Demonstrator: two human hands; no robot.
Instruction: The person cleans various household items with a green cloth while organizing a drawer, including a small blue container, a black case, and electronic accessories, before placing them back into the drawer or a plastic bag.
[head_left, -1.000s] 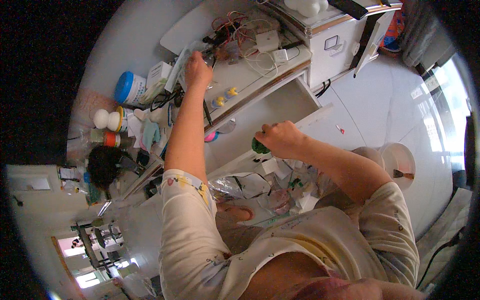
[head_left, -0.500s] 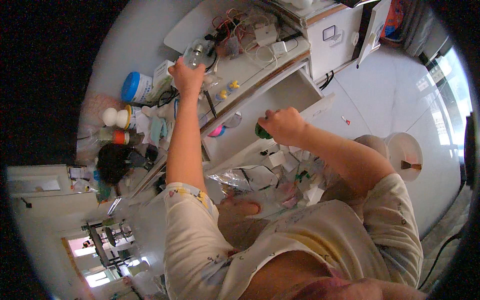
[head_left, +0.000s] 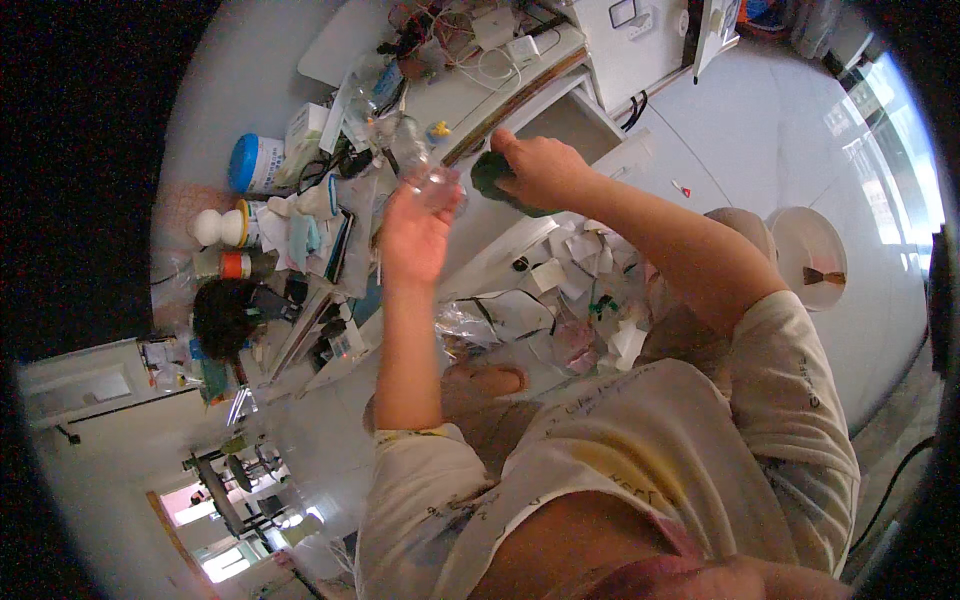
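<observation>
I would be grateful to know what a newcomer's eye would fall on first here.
Probably the dark green item in the right hand, near the picture's middle. Just left of it, the left hand holds a clear, see-through object that catches the light. Farther left, a white tub with a bright blue lid stands out among the clutter.
</observation>
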